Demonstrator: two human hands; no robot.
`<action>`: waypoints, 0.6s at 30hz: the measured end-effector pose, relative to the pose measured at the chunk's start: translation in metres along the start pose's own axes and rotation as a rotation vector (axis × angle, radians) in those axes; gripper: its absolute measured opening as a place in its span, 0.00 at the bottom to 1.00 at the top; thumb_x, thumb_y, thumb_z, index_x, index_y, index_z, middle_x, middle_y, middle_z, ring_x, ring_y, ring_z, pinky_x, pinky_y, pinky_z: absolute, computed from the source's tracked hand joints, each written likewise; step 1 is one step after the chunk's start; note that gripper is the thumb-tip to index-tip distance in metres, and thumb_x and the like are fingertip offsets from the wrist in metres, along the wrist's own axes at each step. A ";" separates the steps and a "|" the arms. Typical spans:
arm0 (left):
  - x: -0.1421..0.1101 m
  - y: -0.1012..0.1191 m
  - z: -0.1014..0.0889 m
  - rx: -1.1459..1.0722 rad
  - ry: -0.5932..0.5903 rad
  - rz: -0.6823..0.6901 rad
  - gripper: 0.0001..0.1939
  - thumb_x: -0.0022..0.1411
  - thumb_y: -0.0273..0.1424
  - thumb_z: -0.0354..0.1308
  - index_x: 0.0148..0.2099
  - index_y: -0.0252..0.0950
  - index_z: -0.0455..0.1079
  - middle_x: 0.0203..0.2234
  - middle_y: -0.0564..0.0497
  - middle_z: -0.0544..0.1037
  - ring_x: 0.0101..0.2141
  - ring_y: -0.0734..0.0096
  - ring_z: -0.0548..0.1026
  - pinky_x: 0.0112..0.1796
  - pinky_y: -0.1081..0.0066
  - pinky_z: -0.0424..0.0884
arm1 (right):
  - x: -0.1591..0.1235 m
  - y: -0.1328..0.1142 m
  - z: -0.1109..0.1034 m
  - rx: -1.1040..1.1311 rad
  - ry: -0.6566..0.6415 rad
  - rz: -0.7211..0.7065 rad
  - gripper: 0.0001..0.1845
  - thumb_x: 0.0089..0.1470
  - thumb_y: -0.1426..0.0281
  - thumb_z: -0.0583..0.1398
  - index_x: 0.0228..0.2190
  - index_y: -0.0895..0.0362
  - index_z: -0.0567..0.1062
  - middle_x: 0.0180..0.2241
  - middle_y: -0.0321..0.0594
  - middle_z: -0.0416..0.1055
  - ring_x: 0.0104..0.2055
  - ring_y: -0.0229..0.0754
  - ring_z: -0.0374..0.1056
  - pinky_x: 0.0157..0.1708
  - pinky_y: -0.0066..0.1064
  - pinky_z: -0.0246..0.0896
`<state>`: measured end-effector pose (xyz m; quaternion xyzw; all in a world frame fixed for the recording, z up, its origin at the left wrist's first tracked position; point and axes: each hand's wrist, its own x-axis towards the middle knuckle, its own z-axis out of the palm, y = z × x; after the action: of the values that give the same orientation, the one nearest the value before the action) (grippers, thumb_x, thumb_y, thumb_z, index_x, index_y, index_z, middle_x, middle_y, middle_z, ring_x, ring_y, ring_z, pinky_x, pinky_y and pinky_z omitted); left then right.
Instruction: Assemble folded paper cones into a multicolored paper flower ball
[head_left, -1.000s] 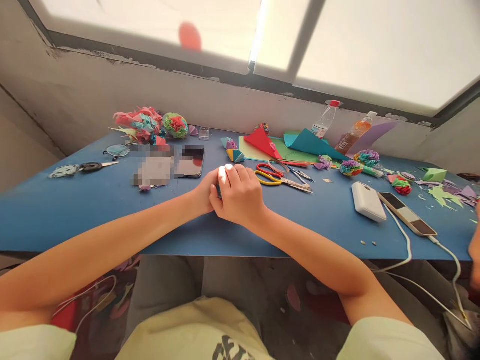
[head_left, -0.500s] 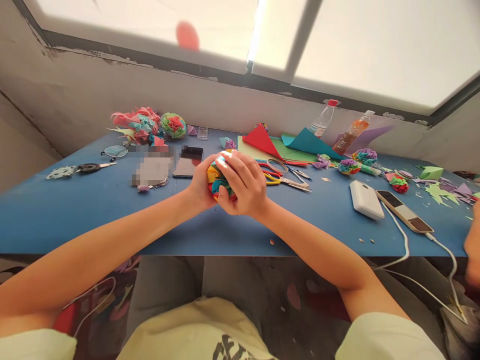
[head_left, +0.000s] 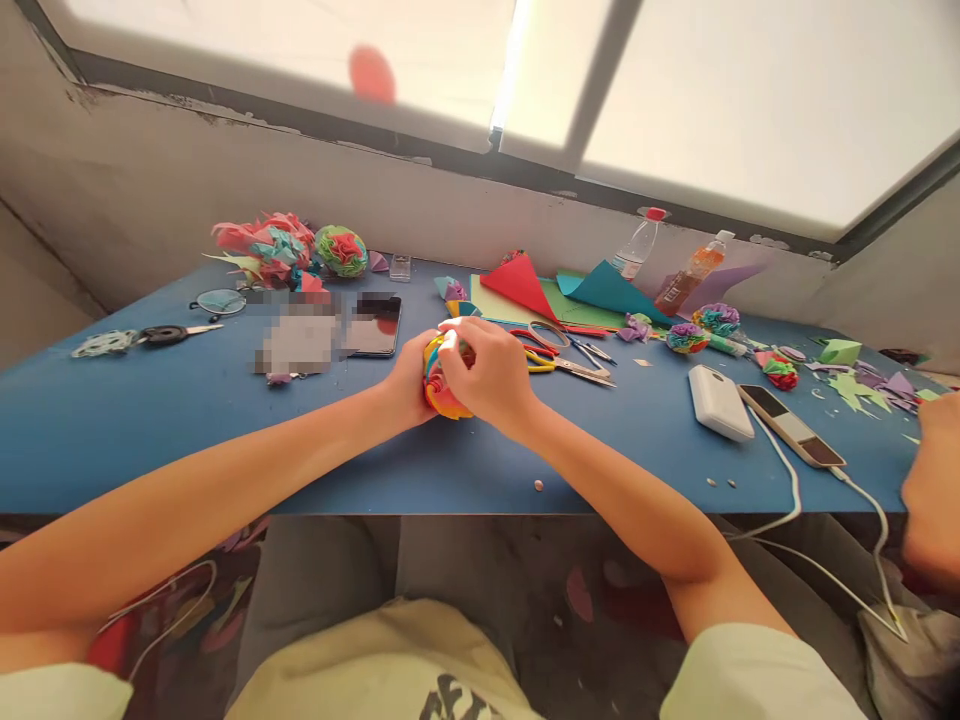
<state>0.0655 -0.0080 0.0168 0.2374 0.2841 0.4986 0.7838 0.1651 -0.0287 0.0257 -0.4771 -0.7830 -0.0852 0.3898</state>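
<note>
A multicoloured paper flower ball (head_left: 448, 404), with yellow, blue and red folds showing, is held above the front half of the blue table. My left hand (head_left: 409, 378) wraps round its left side, its fingers mostly hidden behind the ball. Over the top and right side bends my right hand (head_left: 495, 372), thumb and fingers drawn together at the ball's upper folds. Just beyond my right hand lie scissors with red and yellow handles (head_left: 541, 362). Behind the hands are a red paper sheet (head_left: 517, 286) and a teal paper sheet (head_left: 611, 292).
A phone (head_left: 377, 325), eyeglasses (head_left: 221, 301) and black scissors (head_left: 161, 335) lie to the left. On the right are a white power bank (head_left: 718, 402), a cabled device (head_left: 791, 425), bottles (head_left: 694, 272) and paper scraps. Another person's arm (head_left: 934, 485) reaches in at the right edge.
My right hand has lifted from covering the ball and its fingers have curled together at the top. More of the ball shows. The other person's arm has come further into view.
</note>
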 end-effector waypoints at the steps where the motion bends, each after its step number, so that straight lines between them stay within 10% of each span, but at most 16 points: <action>1: 0.000 0.001 0.001 0.000 0.015 -0.015 0.09 0.55 0.32 0.52 0.24 0.36 0.65 0.14 0.52 0.69 0.18 0.69 0.71 0.21 0.71 0.67 | 0.001 0.004 0.001 0.079 0.063 -0.016 0.19 0.58 0.70 0.45 0.38 0.59 0.74 0.39 0.43 0.74 0.43 0.40 0.69 0.41 0.31 0.64; 6: -0.001 0.006 0.000 -0.030 0.011 0.058 0.11 0.54 0.36 0.52 0.24 0.35 0.65 0.16 0.54 0.70 0.19 0.72 0.70 0.23 0.73 0.68 | -0.001 0.022 0.016 0.129 0.323 -0.318 0.23 0.57 0.71 0.41 0.45 0.61 0.70 0.45 0.50 0.71 0.50 0.44 0.66 0.49 0.39 0.62; 11: 0.003 0.002 -0.011 -0.032 0.040 0.097 0.09 0.56 0.33 0.53 0.25 0.36 0.63 0.16 0.57 0.67 0.18 0.80 0.67 0.23 0.78 0.63 | -0.006 0.021 0.033 -0.183 0.302 -0.465 0.22 0.55 0.70 0.46 0.45 0.65 0.71 0.45 0.54 0.71 0.51 0.51 0.64 0.50 0.44 0.60; 18: 0.009 -0.002 -0.012 0.046 0.103 -0.006 0.14 0.57 0.29 0.48 0.20 0.36 0.57 0.12 0.55 0.62 0.16 0.75 0.64 0.20 0.74 0.59 | 0.010 -0.006 0.019 -0.343 -0.082 -0.136 0.16 0.53 0.70 0.49 0.28 0.63 0.75 0.29 0.50 0.73 0.31 0.46 0.67 0.29 0.34 0.59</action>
<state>0.0615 0.0002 0.0046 0.2285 0.3361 0.5012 0.7639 0.1476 -0.0158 0.0215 -0.4855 -0.8029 -0.2239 0.2637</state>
